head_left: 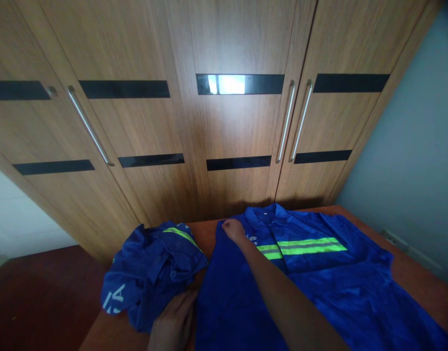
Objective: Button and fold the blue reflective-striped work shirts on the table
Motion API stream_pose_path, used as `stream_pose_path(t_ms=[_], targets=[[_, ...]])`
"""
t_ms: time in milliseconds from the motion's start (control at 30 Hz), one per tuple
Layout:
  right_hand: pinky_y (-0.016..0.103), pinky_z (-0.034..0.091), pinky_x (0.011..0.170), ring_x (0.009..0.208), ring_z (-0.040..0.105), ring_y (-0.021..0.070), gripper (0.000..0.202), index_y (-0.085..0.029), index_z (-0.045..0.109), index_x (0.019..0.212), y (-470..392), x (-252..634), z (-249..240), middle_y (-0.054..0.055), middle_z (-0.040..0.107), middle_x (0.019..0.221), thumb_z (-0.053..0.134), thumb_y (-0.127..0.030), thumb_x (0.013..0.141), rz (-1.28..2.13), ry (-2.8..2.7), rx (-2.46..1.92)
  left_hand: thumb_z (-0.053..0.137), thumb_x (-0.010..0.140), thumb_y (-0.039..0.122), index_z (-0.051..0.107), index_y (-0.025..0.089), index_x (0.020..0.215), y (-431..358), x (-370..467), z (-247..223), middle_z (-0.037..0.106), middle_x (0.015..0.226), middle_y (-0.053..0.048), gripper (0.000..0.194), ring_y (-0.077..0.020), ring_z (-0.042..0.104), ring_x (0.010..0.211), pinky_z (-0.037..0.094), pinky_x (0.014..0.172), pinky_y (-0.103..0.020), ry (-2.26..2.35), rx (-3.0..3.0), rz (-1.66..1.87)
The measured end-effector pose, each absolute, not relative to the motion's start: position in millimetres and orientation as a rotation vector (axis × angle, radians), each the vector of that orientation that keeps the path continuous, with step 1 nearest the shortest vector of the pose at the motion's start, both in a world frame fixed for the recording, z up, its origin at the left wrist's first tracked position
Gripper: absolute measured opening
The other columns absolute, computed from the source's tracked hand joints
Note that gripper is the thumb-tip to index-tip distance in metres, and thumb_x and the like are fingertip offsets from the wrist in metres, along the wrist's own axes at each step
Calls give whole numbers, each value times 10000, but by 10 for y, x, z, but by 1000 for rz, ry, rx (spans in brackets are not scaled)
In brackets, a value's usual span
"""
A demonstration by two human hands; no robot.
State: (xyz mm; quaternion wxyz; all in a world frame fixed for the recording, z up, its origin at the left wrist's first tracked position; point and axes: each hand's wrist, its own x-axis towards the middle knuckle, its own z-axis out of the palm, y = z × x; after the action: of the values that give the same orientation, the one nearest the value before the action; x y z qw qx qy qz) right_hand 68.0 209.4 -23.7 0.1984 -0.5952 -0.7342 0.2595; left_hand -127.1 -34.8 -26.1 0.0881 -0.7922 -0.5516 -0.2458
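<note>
A blue work jacket with a collar and yellow-green reflective bands lies spread out, front side up. My right hand is closed on the cloth at its left shoulder, beside the collar, and my forearm crosses the chest. Low in the view, my left hand has its fingers bent together against the jacket's left edge; the fingertips are partly hidden. Just beyond that hand sits a crumpled blue garment with a reflective stripe and white lettering.
Both garments rest on a reddish-brown surface. Behind it rises a wooden wardrobe with dark strips and long metal handles. A pale wall borders the right side, with a dark red floor at the lower left.
</note>
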Motion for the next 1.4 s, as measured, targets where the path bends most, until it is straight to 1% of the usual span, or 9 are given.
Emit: stream_pose_path(t_ms=[133, 267, 400, 567, 667, 800, 967, 1200, 1400], targets=[[391, 494, 874, 1009, 593, 196, 260, -181, 578, 1141, 1997, 701, -158, 77, 600, 1156, 531, -314, 923, 599, -2059, -1622, 427, 855, 158, 674, 236, 974, -353, -1284, -263, 744, 927, -25, 285, -170, 719, 829, 600, 740, -256, -1688, -2334, -775], [372, 393, 1007, 1193, 492, 237, 375, -162, 517, 1264, 1698, 759, -35, 130, 563, 1249, 490, -239, 899, 437, -2085, -1527, 453, 879, 226, 629, 208, 1108, -334, -1166, -209, 700, 1104, -64, 290, -192, 678, 995, 566, 872, -317, -1697, -2279, -836], [384, 310, 1075, 1302, 378, 248, 456, -169, 470, 1325, 1282, 851, -50, 114, 450, 1403, 476, -295, 887, 338, -2171, -1408, 492, 874, 265, 574, 225, 1234, -324, -1010, -208, 556, 1344, -88, 371, -232, 566, 1188, 497, 978, -396, -1618, -2323, -743], [469, 215, 1111, 1357, 299, 293, 498, -185, 493, 1314, 1075, 925, -219, 121, 407, 1449, 522, -393, 862, 404, -2315, -1322, 523, 841, 252, 532, 285, 1294, -375, -993, -277, 569, 1336, -75, 455, -250, 583, 1166, 526, 932, -415, -1582, -2411, -599], [426, 257, 1096, 1323, 360, 273, 472, -198, 524, 1285, 1205, 898, -229, 113, 452, 1413, 527, -401, 859, 481, -2247, -1357, 446, 840, 145, 477, 263, 1340, -398, -1038, -281, 566, 1340, -66, 515, -205, 559, 1197, 489, 984, -364, -1696, -2455, -679], [365, 350, 1035, 1259, 448, 244, 465, -159, 485, 1312, 1565, 792, -165, 139, 509, 1346, 503, -326, 879, 526, -2113, -1473, 404, 817, 101, 514, 182, 1287, -320, -1035, -275, 628, 1251, -92, 489, -192, 590, 1157, 494, 985, -354, -1873, -2412, -827], [377, 472, 895, 1023, 610, 216, 400, -134, 499, 1266, 2000, 674, -139, 104, 638, 1123, 536, -297, 903, 657, -2037, -1559, 431, 716, 50, 594, 140, 1158, -162, -999, -306, 692, 1117, -110, 480, -214, 659, 1032, 544, 911, -356, -2016, -2352, -802], [403, 514, 837, 1001, 593, 203, 307, -186, 554, 1175, 2188, 632, -180, 73, 574, 1189, 562, -337, 908, 772, -2156, -1534, 434, 808, 110, 586, 213, 1006, -255, -987, -255, 691, 960, -56, 270, -184, 676, 898, 544, 797, -299, -2006, -2290, -747], [407, 515, 835, 995, 595, 204, 314, -178, 551, 1179, 2156, 719, -212, 74, 574, 1189, 558, -339, 910, 765, -2178, -1545, 438, 774, 83, 515, 232, 891, -312, -922, -117, 654, 819, -7, 204, -165, 661, 794, 479, 713, -256, -2249, -2269, -507]])
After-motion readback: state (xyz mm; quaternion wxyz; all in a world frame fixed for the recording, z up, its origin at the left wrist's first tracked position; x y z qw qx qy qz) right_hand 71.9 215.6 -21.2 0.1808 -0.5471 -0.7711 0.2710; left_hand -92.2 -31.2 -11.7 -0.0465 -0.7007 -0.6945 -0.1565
